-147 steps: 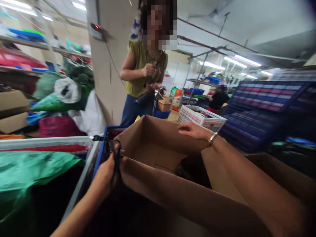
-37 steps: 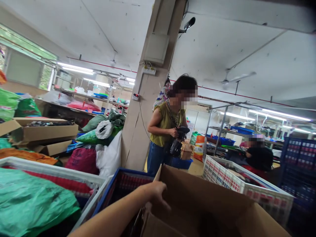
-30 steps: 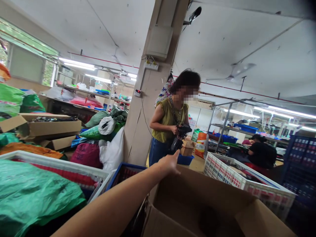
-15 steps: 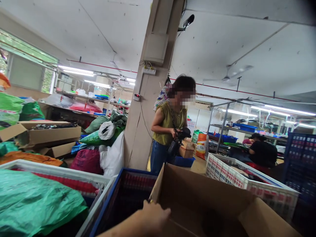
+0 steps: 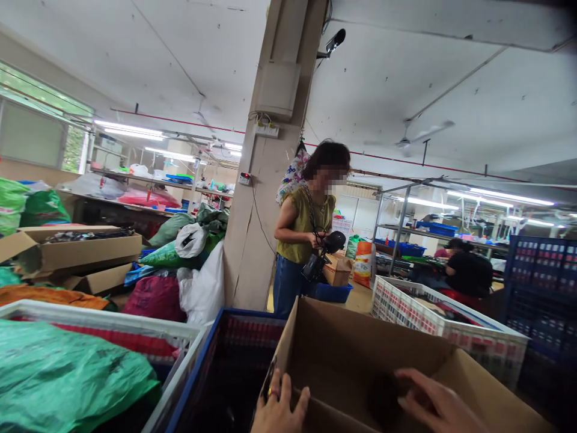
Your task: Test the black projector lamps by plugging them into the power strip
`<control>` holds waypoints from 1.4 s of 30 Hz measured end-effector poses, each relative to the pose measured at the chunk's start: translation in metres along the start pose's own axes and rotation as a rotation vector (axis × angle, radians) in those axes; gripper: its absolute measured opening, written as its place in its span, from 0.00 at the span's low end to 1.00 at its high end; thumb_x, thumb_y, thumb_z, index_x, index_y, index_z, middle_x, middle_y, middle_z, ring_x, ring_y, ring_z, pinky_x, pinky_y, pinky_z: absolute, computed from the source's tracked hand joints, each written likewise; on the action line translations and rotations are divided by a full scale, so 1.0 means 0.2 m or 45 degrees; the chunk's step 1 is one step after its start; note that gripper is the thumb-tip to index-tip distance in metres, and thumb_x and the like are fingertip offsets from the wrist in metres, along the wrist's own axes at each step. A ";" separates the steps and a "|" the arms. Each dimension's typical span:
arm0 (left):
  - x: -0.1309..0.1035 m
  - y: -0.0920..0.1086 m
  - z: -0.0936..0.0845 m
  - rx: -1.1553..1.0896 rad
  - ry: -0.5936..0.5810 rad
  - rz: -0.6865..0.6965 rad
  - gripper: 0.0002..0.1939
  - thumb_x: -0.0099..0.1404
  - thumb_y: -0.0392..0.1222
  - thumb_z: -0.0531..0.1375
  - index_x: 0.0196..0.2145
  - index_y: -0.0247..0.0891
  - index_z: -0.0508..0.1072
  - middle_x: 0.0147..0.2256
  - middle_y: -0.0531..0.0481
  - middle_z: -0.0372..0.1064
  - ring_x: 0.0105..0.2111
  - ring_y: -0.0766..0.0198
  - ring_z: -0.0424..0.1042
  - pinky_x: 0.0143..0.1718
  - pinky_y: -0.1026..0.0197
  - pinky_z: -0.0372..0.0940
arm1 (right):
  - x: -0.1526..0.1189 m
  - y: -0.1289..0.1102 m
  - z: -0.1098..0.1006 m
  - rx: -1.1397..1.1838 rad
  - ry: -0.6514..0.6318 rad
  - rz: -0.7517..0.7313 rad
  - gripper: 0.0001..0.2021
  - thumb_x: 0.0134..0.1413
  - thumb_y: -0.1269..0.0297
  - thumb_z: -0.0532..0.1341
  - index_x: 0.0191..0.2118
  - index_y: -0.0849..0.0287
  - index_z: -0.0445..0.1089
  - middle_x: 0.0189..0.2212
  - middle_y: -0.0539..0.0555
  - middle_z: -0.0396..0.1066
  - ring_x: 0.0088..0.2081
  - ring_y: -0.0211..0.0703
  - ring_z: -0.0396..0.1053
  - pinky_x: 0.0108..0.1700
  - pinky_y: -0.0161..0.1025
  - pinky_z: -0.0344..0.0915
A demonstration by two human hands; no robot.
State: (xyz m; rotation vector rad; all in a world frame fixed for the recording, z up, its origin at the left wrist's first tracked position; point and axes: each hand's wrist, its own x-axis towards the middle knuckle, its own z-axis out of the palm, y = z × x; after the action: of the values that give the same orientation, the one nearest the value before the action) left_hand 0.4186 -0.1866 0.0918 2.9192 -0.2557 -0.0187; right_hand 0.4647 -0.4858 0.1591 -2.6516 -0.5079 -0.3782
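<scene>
An open cardboard box (image 5: 360, 349) fills the lower right foreground. My left hand (image 5: 283, 406), wearing a ring, rests at the box's left near edge with its fingers spread. Over the inside of the box is my right hand (image 5: 433, 397), thumb and fingers stretched out and apart. Close to its fingertips sits a dark rounded thing (image 5: 382, 400) in the shadow of the box; its kind is not clear. I cannot tell whether the fingers touch it.
A blue crate (image 5: 220, 343) stands left of the box, beside a white crate (image 5: 180, 329) with green sheeting (image 5: 76, 373). Another white crate (image 5: 478, 328) is at the right. A person (image 5: 311, 228) holding black items stands beyond the box, near a pillar (image 5: 252, 150).
My right hand has come into view over the box. The fingers of my left hand have spread at the box's edge, and its forearm has dropped out of view. The view has shifted slightly.
</scene>
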 end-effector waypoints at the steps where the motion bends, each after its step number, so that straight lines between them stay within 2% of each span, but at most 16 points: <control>1: 0.00 0.00 0.01 0.014 0.004 -0.010 0.29 0.65 0.31 0.50 0.61 0.52 0.52 0.62 0.35 0.47 0.61 0.41 0.43 0.51 0.39 0.58 | 0.04 -0.08 -0.05 -0.013 0.037 -0.022 0.22 0.54 0.53 0.53 0.49 0.60 0.68 0.32 0.55 0.75 0.34 0.46 0.73 0.39 0.38 0.68; 4: 0.01 0.01 0.04 0.047 0.016 -0.040 0.30 0.64 0.31 0.50 0.60 0.53 0.52 0.62 0.36 0.47 0.61 0.41 0.43 0.50 0.39 0.60 | 0.20 -0.32 -0.23 -0.090 0.204 -0.136 0.25 0.55 0.53 0.50 0.54 0.65 0.64 0.27 0.54 0.73 0.31 0.45 0.71 0.38 0.40 0.67; 7: 0.01 0.01 0.06 0.035 0.021 -0.053 0.30 0.63 0.31 0.51 0.60 0.54 0.53 0.62 0.37 0.48 0.61 0.40 0.45 0.49 0.38 0.61 | 0.38 -0.50 -0.37 -0.171 0.393 -0.191 0.26 0.56 0.62 0.49 0.60 0.67 0.56 0.26 0.53 0.71 0.27 0.42 0.69 0.33 0.37 0.64; 10: 0.01 0.00 0.06 0.000 0.044 -0.021 0.30 0.62 0.31 0.50 0.60 0.54 0.53 0.62 0.39 0.49 0.61 0.41 0.45 0.49 0.39 0.61 | 0.54 -0.60 -0.43 -0.281 0.437 -0.135 0.28 0.49 0.72 0.51 0.59 0.69 0.57 0.22 0.50 0.68 0.23 0.40 0.66 0.29 0.34 0.61; 13: 0.00 0.00 0.05 -0.030 0.034 -0.027 0.30 0.62 0.32 0.50 0.60 0.54 0.55 0.62 0.40 0.49 0.61 0.42 0.45 0.50 0.39 0.60 | 0.64 -0.60 -0.41 -0.315 0.436 -0.129 0.28 0.46 0.76 0.52 0.57 0.70 0.60 0.23 0.52 0.69 0.25 0.40 0.67 0.31 0.34 0.60; 17: 0.02 0.01 0.05 -0.039 -0.021 -0.068 0.30 0.62 0.33 0.52 0.59 0.55 0.54 0.62 0.38 0.47 0.61 0.40 0.46 0.49 0.37 0.60 | 0.65 -0.54 -0.35 -0.330 0.422 -0.118 0.27 0.48 0.75 0.51 0.57 0.70 0.60 0.23 0.52 0.69 0.26 0.41 0.67 0.30 0.34 0.59; 23: 0.00 0.00 0.05 -0.031 -0.021 -0.042 0.32 0.61 0.30 0.51 0.60 0.55 0.53 0.63 0.39 0.45 0.61 0.42 0.44 0.50 0.37 0.59 | 0.57 -0.42 -0.26 -0.316 0.326 -0.110 0.26 0.50 0.71 0.50 0.57 0.70 0.60 0.21 0.50 0.68 0.24 0.41 0.67 0.29 0.34 0.59; 29: -0.05 -0.01 0.01 -0.030 -0.015 0.003 0.34 0.60 0.27 0.48 0.60 0.53 0.52 0.63 0.38 0.45 0.61 0.40 0.46 0.49 0.37 0.60 | 0.43 -0.26 -0.19 -0.306 0.210 -0.039 0.23 0.53 0.68 0.50 0.54 0.71 0.62 0.24 0.53 0.70 0.29 0.44 0.69 0.34 0.38 0.62; 33: -0.05 0.01 0.00 0.017 0.004 0.007 0.35 0.59 0.26 0.50 0.61 0.51 0.52 0.62 0.36 0.46 0.61 0.39 0.43 0.49 0.38 0.61 | 0.32 -0.13 -0.15 -0.312 0.140 0.030 0.23 0.54 0.66 0.49 0.52 0.72 0.64 0.25 0.54 0.72 0.30 0.45 0.70 0.35 0.38 0.64; 37: -0.07 0.02 -0.02 0.048 0.029 -0.002 0.34 0.60 0.25 0.50 0.61 0.50 0.52 0.62 0.36 0.47 0.60 0.39 0.46 0.49 0.38 0.62 | 0.23 0.00 -0.11 -0.350 0.088 0.119 0.21 0.52 0.66 0.52 0.50 0.70 0.67 0.26 0.56 0.73 0.32 0.47 0.72 0.36 0.40 0.66; 39: -0.10 0.02 -0.05 0.071 0.028 0.026 0.35 0.58 0.26 0.53 0.61 0.48 0.52 0.62 0.33 0.47 0.60 0.38 0.48 0.48 0.40 0.62 | 0.19 0.06 -0.09 -0.375 0.051 0.171 0.20 0.51 0.68 0.54 0.49 0.70 0.69 0.29 0.57 0.74 0.33 0.48 0.72 0.38 0.41 0.67; 42: -0.15 0.01 -0.08 0.097 0.017 0.083 0.42 0.52 0.26 0.58 0.62 0.44 0.49 0.62 0.32 0.45 0.61 0.39 0.44 0.51 0.43 0.60 | 0.12 0.14 -0.07 -0.422 -0.030 0.261 0.17 0.50 0.72 0.55 0.47 0.68 0.71 0.39 0.61 0.74 0.41 0.50 0.71 0.45 0.41 0.66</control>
State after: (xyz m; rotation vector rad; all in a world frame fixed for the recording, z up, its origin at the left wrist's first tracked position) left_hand 0.3893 -0.1797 0.1073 2.9832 -0.3568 0.0216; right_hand 0.4953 -0.5093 0.1695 -2.9951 -0.1881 -0.3971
